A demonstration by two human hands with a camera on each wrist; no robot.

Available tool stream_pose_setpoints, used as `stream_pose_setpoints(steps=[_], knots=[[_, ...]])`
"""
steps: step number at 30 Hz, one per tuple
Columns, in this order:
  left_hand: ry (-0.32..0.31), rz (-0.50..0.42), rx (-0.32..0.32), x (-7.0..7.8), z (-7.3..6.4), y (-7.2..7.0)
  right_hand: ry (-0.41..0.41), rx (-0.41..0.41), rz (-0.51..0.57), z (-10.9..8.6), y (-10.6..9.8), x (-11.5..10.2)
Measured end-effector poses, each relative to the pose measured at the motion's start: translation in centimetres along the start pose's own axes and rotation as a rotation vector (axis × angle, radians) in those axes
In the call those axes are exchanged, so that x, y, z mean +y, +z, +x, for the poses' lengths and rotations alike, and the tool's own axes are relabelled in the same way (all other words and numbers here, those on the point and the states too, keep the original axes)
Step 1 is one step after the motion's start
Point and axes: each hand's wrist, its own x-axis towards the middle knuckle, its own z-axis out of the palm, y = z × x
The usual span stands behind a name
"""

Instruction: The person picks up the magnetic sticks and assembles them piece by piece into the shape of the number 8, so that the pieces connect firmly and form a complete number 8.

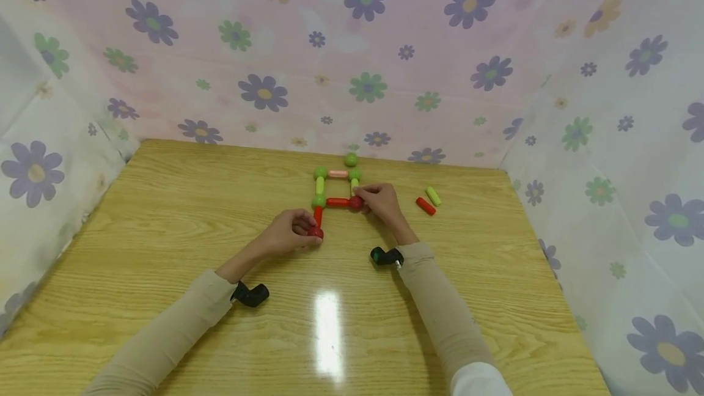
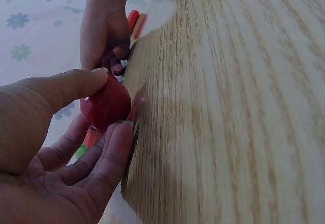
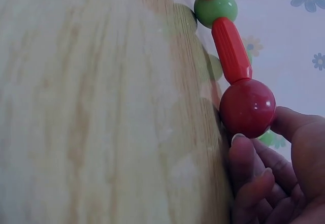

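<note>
On the table lies a square of balls and rods, with green balls at three corners and a red ball point(image 3: 248, 108) at the near right one. A red rod point(image 1: 338, 202) joins that ball to the near left green ball point(image 1: 318, 201). From this green ball another red rod point(image 1: 318, 217) runs toward the person, ending in a second red ball point(image 2: 106, 104). My left hand point(image 1: 287, 232) pinches this second ball between thumb and fingers. My right hand point(image 1: 383, 203) holds the corner ball with thumb and fingertips, close by the yellow-green rod point(image 1: 354, 186).
A loose green ball point(image 1: 351, 159) sits behind the square, near the flowered cloth point(image 1: 313, 102). To the right of the right hand lie a loose red rod point(image 1: 426, 206) and a yellow-green rod point(image 1: 433, 196). A pink rod point(image 1: 338, 174) forms the square's far side.
</note>
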Motion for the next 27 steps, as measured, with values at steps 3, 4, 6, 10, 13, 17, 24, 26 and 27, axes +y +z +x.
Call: stream_pose_setpoints(steps=[3,4,6,10,13,17,24,26,27], knots=[[0.001,0.011,0.024,-0.1,-0.1,-0.2,-0.002,-0.01,-0.011,0.1,0.0,-0.1],[0.0,0.015,0.033,-0.1,-0.2,-0.3,-0.003,-0.013,-0.015,0.1,0.0,-0.2],[-0.001,0.022,0.041,-0.1,-0.2,-0.4,-0.004,-0.016,-0.02,0.1,0.0,-0.3],[0.004,0.023,0.042,-0.3,-0.2,-0.5,-0.01,-0.02,-0.032,0.2,0.1,-0.4],[0.01,0.023,0.034,-0.4,-0.1,-0.6,-0.023,-0.032,-0.032,0.3,0.0,-0.2],[0.013,0.013,0.02,-0.6,-0.1,-0.8,-0.061,-0.066,-0.015,0.3,-0.4,0.3],[0.011,0.004,0.005,-0.5,0.0,-0.8,-0.117,-0.101,-0.012,-0.7,-2.1,0.4],[0.012,0.011,0.005,-0.5,0.0,-0.7,-0.135,-0.097,-0.002,-1.3,-3.0,0.1],[0.011,0.018,0.006,-0.5,0.0,-0.7,-0.145,-0.096,0.003,-1.6,-3.5,0.0]])
